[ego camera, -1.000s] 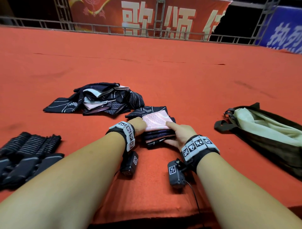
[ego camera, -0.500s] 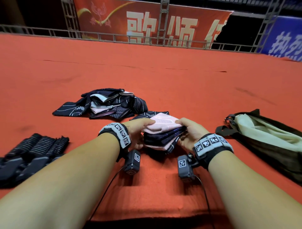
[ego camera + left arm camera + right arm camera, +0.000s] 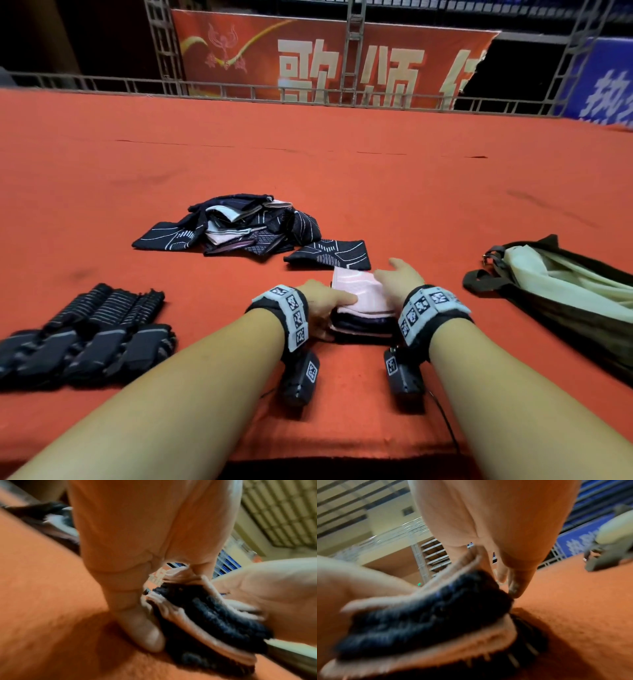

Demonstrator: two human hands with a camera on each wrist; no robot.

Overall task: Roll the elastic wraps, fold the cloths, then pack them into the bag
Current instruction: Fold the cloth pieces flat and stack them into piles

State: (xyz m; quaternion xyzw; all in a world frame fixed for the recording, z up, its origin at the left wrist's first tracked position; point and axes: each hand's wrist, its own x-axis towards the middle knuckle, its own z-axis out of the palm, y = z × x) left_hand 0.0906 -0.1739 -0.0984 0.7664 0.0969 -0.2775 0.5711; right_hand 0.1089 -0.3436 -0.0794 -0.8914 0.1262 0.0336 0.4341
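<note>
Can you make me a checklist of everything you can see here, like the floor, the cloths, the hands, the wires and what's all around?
Surface: orange-red carpeted platform, creased in places.
Job's things: stack of folded cloths, pink on top, dark layers beneath, between both hands; unfolded cloth pile behind it; one flat dark patterned cloth beside the pile; rolled elastic wraps at the left; dark bag at the right, open, pale lining showing.
Clutter: nothing seen.
Grips: left hand pinches the stack's left edge; right hand lies over the stack's right side, fingers spread.
Cables: thin black cable trailing from the right wrist camera.
Surroundings: metal railing, red banner, blue banner.
</note>
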